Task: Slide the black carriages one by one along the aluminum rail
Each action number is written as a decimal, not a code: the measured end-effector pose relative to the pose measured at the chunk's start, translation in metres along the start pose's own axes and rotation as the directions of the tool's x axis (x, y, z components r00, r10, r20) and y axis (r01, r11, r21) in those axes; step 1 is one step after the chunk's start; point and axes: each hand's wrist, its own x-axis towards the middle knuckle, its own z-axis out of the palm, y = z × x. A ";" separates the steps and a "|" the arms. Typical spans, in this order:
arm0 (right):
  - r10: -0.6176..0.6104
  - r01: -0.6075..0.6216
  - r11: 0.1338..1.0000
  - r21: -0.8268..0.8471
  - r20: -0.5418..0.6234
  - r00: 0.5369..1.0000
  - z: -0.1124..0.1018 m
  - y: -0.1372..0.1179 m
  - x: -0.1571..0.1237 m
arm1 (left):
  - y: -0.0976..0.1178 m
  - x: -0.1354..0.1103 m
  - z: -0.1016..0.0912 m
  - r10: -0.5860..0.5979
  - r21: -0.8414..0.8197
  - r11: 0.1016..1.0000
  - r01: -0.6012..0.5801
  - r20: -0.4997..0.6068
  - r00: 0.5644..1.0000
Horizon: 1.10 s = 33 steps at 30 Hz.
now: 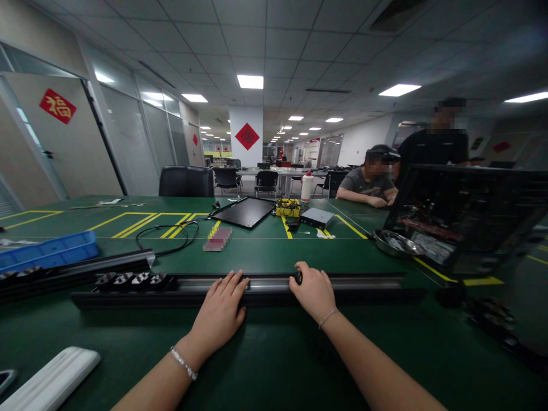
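Note:
A long black channel [274, 298] with a metallic inner strip lies crosswise on the green table in front of me. Several black socket-like modules [131, 281] with shiny contacts sit in its left end. My left hand [221, 311] rests over the middle of the channel, fingers stretched out and palm down. To its right, my right hand [314, 290] is closed around a small black part [298, 277] just over the channel. Its fingers hide most of that part, so its exact kind is unclear.
A second channel [107, 264] and a blue tray [51, 251] lie left. Farther back are a black panel [244, 212], a grey box drive [317, 217] and a white bottle [306, 187]. An open computer case [462, 228] and metal bowl [391, 242] stand right, near two people.

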 end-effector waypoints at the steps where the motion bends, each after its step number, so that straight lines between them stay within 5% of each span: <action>1: 0.001 -0.001 1.000 0.002 -0.001 1.000 0.000 0.000 0.000 | 0.000 0.000 0.000 -0.001 0.001 1.000 0.001 0.000 1.000; 33: 0.038 -0.036 0.998 -0.056 0.042 0.998 -0.007 0.009 0.005 | 0.000 0.000 0.000 -0.006 -0.015 1.000 0.006 -0.004 1.000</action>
